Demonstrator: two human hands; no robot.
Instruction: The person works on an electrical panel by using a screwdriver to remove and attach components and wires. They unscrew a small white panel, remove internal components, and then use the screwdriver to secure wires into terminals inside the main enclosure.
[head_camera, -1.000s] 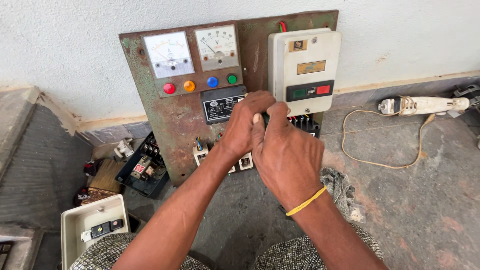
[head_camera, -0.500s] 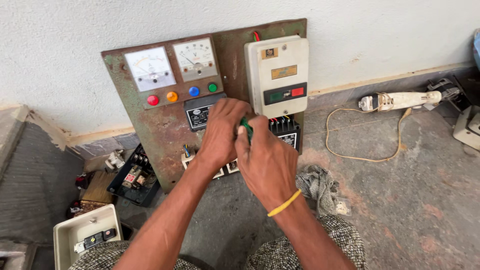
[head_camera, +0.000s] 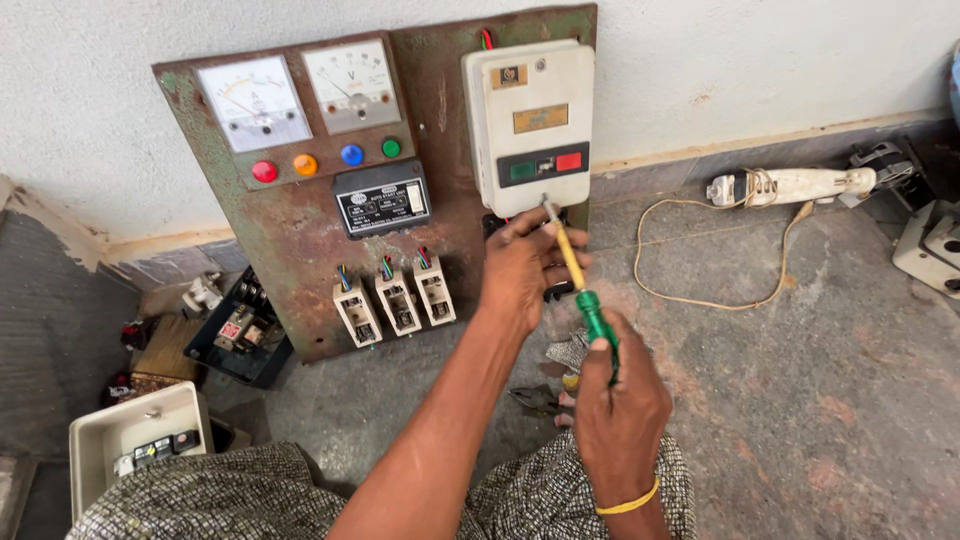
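Observation:
A rusty metal control panel (head_camera: 300, 215) leans against the wall, carrying two dial meters, coloured indicator lamps, three small fuse holders (head_camera: 396, 300) and a cream starter box (head_camera: 529, 122). My right hand (head_camera: 618, 405) grips the green handle of a screwdriver (head_camera: 580, 285), its tip at the bottom edge of the starter box. My left hand (head_camera: 525, 268) reaches below that box, fingers pinching the yellow shaft near the tip. A yellow band circles my right wrist.
A white angle grinder (head_camera: 795, 185) with a looping cord lies on the floor to the right. Left of the panel sit a black electrical part (head_camera: 235, 335) and a cream open box (head_camera: 130, 440). Pliers (head_camera: 535, 400) lie near my knees.
Both hands were bunched together low on the panel. Now the right hand has drawn back with the screwdriver stretched out, and the left hand has moved right to the starter box's underside.

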